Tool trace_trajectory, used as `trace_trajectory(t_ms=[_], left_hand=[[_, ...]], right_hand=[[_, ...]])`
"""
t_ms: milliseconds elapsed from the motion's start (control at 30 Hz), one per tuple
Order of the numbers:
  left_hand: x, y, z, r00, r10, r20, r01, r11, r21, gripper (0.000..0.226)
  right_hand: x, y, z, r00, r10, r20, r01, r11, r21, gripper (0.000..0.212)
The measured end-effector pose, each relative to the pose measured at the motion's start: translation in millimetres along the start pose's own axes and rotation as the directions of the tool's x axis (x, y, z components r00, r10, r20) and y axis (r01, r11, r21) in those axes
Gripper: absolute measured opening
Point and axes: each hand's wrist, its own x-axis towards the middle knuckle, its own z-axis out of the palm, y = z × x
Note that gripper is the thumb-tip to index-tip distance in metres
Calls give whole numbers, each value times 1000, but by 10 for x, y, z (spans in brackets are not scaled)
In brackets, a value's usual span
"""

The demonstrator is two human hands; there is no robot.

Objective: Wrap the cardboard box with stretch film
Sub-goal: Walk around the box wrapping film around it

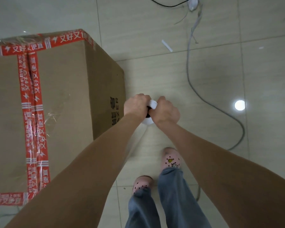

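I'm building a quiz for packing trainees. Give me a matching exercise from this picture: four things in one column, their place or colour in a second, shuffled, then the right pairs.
Things:
1. box
2. tape
3. film roll
4. cable

Descriptions:
A. grey, lying on the floor tiles on the right
B. red with white print
C. brown, standing on the left
D. white, held between the left hand and right hand

Pairs: 1-C, 2-B, 3-D, 4-A

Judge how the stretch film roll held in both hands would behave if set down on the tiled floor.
The stretch film roll looks round, so on its side it would probably roll across the glossy floor. Its loose film tail seems thin and floppy, likely clinging.
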Motion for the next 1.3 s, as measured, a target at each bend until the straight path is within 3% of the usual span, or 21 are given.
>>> trace_trajectory(t_ms=[100,233,333,400,467,567,733,833,900,1000,1100,1200,1300], left_hand=[[59,-87,-8,992,-124,-32,117,979,-165,17],[99,-136,-11,936,-353,-6,308,824,-476,17],[165,-177,-44,890,-452,65,392,682,-617,21],[212,-215,-72,871,-479,109,425,621,-659,24],[265,-242,-102,882,-454,124,423,651,-630,29],[366,-253,-193,922,-379,83,372,803,-466,39],[574,-295,-336,995,-88,-41,78,978,-194,30],[707,-327,-428,999,-26,-47,18,988,-154,24],[763,-345,-469,999,-19,-40,13,988,-152,25],[815,-343,-485,998,-35,-50,25,982,-185,25],[868,-315,-525,998,-37,-49,27,980,-197,34],[955,-309,-593,999,38,-17,-40,985,-165,46],[1057,-351,-698,997,71,-16,-72,993,-93,38]], right_hand=[[81,-131,-96,987,-139,-75,128,983,-132,24],[194,-300,-166,958,-251,-137,227,959,-170,31],[241,-334,-171,989,-73,-127,74,997,10,34],[274,-327,-179,995,98,0,-96,984,149,44],[322,-323,-179,985,156,78,-169,961,219,46],[409,-370,-215,993,121,8,-121,977,178,39],[522,-597,-323,998,-27,-56,26,999,-25,29],[612,-705,-353,988,-136,-76,127,986,-111,26],[656,-737,-380,983,-154,-95,147,986,-73,29],[671,-720,-375,995,6,-95,2,996,90,35],[682,-685,-354,971,230,69,-240,936,258,54],[745,-708,-330,976,196,93,-215,926,311,49],[816,-802,-353,987,150,50,-157,957,243,44]])
